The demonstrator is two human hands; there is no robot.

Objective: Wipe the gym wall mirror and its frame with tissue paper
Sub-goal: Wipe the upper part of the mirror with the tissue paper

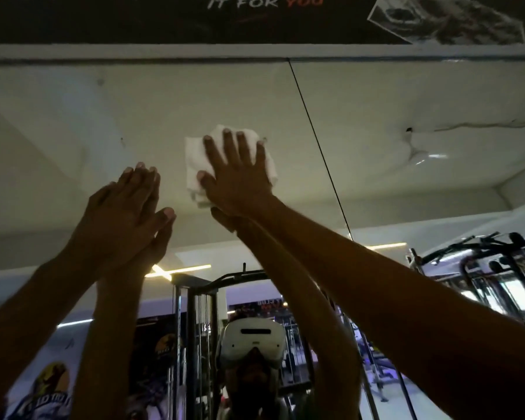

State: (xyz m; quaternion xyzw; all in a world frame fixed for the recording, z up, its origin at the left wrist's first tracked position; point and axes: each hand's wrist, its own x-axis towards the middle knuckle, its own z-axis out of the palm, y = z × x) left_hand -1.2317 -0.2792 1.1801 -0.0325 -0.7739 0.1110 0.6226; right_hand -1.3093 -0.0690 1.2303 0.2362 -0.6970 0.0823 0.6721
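While both arms reach up toward the glass, the scene reads so:
Right hand (pixel 238 174): centre of the frame, fingers spread straight, palm pressing the tissue paper (pixel 194 159) flat to the mirror (pixel 376 116).
Tissue paper: white, folded, showing left of and above the fingers.
Left hand (pixel 125 204): left of centre, fingers straight and together, flat on the glass, meeting its own reflection.
Frame (pixel 164 54): pale strip along the top edge, above both hands.
Seam (pixel 315 140): dark line slanting down, right of the tissue.
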